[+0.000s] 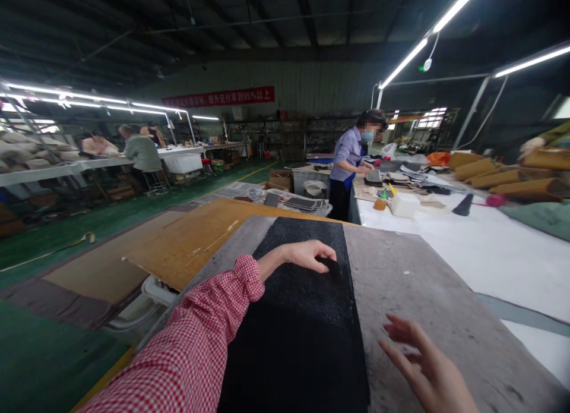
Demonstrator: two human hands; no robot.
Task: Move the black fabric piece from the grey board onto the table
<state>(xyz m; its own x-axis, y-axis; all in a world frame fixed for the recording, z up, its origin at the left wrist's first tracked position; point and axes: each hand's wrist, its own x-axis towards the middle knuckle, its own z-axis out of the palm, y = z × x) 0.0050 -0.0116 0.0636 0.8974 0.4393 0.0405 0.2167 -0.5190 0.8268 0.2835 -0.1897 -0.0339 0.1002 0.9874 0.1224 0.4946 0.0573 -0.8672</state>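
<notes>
A long black sheet (307,324) lies flat on the grey board of the worktable, its upper part speckled and its near part plain and darker. My left hand (312,255), in a red-and-white checked sleeve, reaches over the far part of the sheet. Its thumb and fingers close round a small black piece (330,264), which blends into the sheet, so its kind cannot be made out. Right of the sheet, my right hand (423,359) hovers above the grey board with fingers apart and nothing in them.
The grey board (401,270) extends under the sheet. To the left lies a brown board (191,235) above white tubs (155,291). A co-worker (350,157) in a mask stands beyond, near a white-topped table (445,240) holding a bottle, a white box and fabric pieces.
</notes>
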